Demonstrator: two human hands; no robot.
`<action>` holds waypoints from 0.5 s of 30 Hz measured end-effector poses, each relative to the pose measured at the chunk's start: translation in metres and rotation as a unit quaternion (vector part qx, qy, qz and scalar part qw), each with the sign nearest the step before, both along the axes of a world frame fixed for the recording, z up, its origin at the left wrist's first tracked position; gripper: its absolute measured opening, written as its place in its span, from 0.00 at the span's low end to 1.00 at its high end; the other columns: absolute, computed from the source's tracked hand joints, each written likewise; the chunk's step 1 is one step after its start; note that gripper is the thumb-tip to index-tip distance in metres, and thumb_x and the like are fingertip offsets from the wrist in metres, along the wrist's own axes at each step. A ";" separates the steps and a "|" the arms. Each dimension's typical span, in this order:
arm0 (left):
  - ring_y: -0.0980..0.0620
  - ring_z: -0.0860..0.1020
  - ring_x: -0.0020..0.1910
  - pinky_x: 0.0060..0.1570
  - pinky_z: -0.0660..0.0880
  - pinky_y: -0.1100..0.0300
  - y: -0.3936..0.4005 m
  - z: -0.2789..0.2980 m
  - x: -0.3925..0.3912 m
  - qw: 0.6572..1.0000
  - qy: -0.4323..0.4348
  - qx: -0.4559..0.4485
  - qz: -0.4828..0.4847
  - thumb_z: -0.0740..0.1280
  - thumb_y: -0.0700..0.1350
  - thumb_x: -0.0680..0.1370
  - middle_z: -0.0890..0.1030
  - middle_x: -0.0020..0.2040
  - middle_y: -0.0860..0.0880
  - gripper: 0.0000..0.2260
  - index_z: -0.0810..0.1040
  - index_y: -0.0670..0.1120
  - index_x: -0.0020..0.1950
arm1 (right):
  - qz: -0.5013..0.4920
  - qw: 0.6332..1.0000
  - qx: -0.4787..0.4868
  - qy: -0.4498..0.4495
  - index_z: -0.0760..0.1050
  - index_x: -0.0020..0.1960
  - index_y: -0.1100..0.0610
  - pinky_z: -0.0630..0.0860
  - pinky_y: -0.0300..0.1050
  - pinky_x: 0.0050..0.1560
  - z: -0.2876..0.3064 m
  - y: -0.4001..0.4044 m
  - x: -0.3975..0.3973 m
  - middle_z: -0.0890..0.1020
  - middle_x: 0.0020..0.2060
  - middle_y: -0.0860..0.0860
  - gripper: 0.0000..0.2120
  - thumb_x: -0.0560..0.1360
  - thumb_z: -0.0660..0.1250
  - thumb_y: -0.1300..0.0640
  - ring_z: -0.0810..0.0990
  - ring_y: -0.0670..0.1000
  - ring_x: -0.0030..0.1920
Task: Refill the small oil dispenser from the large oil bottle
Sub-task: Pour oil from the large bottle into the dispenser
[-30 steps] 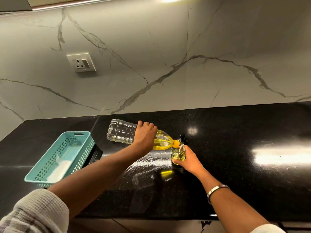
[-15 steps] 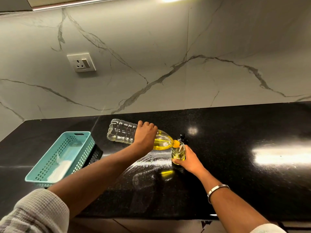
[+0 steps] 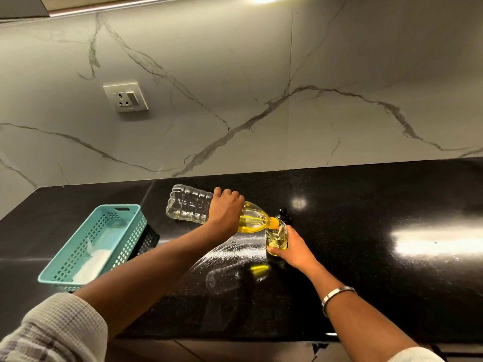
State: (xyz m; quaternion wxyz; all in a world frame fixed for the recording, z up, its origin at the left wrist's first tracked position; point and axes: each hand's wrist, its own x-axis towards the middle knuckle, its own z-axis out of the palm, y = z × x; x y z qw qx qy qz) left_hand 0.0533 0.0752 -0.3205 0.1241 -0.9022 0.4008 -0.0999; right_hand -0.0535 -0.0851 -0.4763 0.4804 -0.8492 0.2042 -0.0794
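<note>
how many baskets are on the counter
2: a teal basket at the counter's left, and a black basket partly hidden behind its right side. Others may be out of view.

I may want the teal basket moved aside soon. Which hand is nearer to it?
Left. The left hand grips the large oil bottle just right of the teal basket. The right hand, holding the small dispenser, is farther right.

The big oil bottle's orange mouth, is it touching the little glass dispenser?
Cannot tell. In the head view the big oil bottle tips its mouth at the little glass dispenser's rim, overlapping it.
</note>
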 end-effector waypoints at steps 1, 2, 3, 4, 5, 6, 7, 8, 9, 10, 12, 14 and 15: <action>0.47 0.72 0.61 0.68 0.60 0.50 0.000 0.000 0.000 1.000 -0.001 0.000 0.000 0.68 0.39 0.74 0.76 0.59 0.47 0.18 0.73 0.46 0.63 | -0.001 1.000 0.002 0.000 0.70 0.62 0.53 0.70 0.43 0.61 0.000 0.000 0.000 0.76 0.57 0.50 0.30 0.65 0.79 0.54 0.75 0.48 0.59; 0.47 0.72 0.61 0.68 0.60 0.50 0.000 0.000 0.000 1.000 -0.002 0.000 0.000 0.68 0.39 0.74 0.76 0.59 0.47 0.18 0.73 0.46 0.63 | -0.002 1.000 0.002 -0.001 0.70 0.62 0.53 0.71 0.43 0.62 0.001 0.000 0.000 0.76 0.57 0.50 0.30 0.65 0.79 0.54 0.75 0.48 0.59; 0.47 0.72 0.60 0.68 0.60 0.50 0.000 0.000 0.000 1.000 -0.002 0.000 0.000 0.68 0.39 0.74 0.76 0.59 0.47 0.18 0.73 0.46 0.63 | -0.003 1.000 0.002 -0.001 0.70 0.62 0.53 0.71 0.44 0.62 0.001 0.000 0.000 0.76 0.57 0.50 0.30 0.65 0.79 0.54 0.75 0.48 0.59; 0.47 0.72 0.60 0.67 0.60 0.50 0.000 0.000 0.000 1.000 -0.002 -0.001 0.000 0.68 0.39 0.74 0.76 0.59 0.47 0.17 0.73 0.46 0.63 | -0.003 1.000 0.002 -0.001 0.70 0.62 0.53 0.71 0.43 0.62 0.001 0.001 0.000 0.76 0.57 0.50 0.30 0.65 0.79 0.55 0.75 0.48 0.59; 0.47 0.72 0.61 0.67 0.60 0.50 0.000 0.000 0.000 1.000 -0.001 0.000 0.000 0.68 0.39 0.74 0.76 0.59 0.47 0.17 0.73 0.46 0.63 | -0.004 1.000 0.002 -0.002 0.70 0.63 0.53 0.71 0.43 0.61 0.001 0.001 0.000 0.76 0.57 0.50 0.30 0.65 0.79 0.55 0.75 0.48 0.59; 0.47 0.72 0.61 0.68 0.60 0.50 0.000 0.000 0.000 1.000 0.000 0.002 0.001 0.68 0.39 0.74 0.76 0.60 0.47 0.18 0.73 0.46 0.64 | -0.004 1.000 0.001 -0.002 0.70 0.63 0.53 0.71 0.43 0.62 0.001 0.001 0.000 0.76 0.57 0.50 0.30 0.64 0.79 0.55 0.75 0.48 0.59; 0.47 0.72 0.61 0.68 0.60 0.50 0.000 0.000 0.000 1.000 -0.001 0.004 0.002 0.68 0.40 0.74 0.76 0.60 0.47 0.18 0.73 0.46 0.64 | -0.004 1.000 -0.001 -0.002 0.70 0.63 0.53 0.71 0.44 0.62 0.001 0.001 0.001 0.76 0.57 0.50 0.30 0.64 0.79 0.55 0.75 0.48 0.59; 0.47 0.72 0.61 0.68 0.60 0.49 0.000 0.000 0.000 1.000 -0.001 0.005 0.002 0.69 0.40 0.74 0.76 0.60 0.47 0.19 0.73 0.46 0.64 | -0.005 1.000 -0.001 -0.002 0.70 0.62 0.53 0.71 0.44 0.62 0.001 0.001 0.001 0.76 0.57 0.50 0.30 0.64 0.79 0.55 0.75 0.48 0.59; 0.47 0.72 0.61 0.68 0.60 0.49 0.000 0.000 -0.001 1.000 -0.001 0.006 0.002 0.69 0.39 0.74 0.76 0.60 0.47 0.19 0.73 0.46 0.64 | -0.007 1.000 -0.001 -0.002 0.70 0.62 0.53 0.71 0.44 0.62 0.001 0.001 0.001 0.76 0.57 0.49 0.30 0.64 0.79 0.55 0.75 0.48 0.59; 0.47 0.71 0.61 0.68 0.60 0.49 0.000 0.000 -0.001 1.000 -0.001 0.007 0.002 0.69 0.39 0.74 0.76 0.60 0.47 0.19 0.72 0.46 0.64 | -0.007 1.000 0.000 -0.001 0.70 0.62 0.53 0.71 0.44 0.62 0.001 0.001 0.001 0.76 0.57 0.49 0.30 0.64 0.79 0.55 0.75 0.48 0.59; 0.47 0.71 0.62 0.69 0.59 0.49 0.000 0.000 -0.001 1.000 0.001 0.008 0.003 0.68 0.39 0.74 0.76 0.60 0.47 0.18 0.72 0.45 0.64 | -0.006 1.000 0.001 0.000 0.70 0.62 0.53 0.71 0.44 0.62 0.001 0.001 0.001 0.76 0.57 0.49 0.30 0.64 0.79 0.54 0.75 0.48 0.58; 0.46 0.71 0.62 0.69 0.59 0.49 0.000 0.001 -0.001 1.000 0.001 0.009 0.003 0.68 0.39 0.74 0.76 0.60 0.47 0.19 0.72 0.45 0.64 | -0.005 1.000 0.003 0.000 0.70 0.62 0.53 0.71 0.44 0.62 0.002 0.001 0.000 0.76 0.57 0.49 0.30 0.64 0.79 0.55 0.75 0.48 0.58; 0.46 0.71 0.62 0.69 0.59 0.48 0.000 0.001 -0.001 1.000 0.001 0.011 0.003 0.68 0.39 0.74 0.76 0.61 0.47 0.19 0.72 0.45 0.64 | -0.005 1.000 0.004 -0.002 0.71 0.62 0.53 0.71 0.45 0.62 0.001 0.001 0.001 0.76 0.57 0.50 0.30 0.64 0.79 0.55 0.75 0.48 0.58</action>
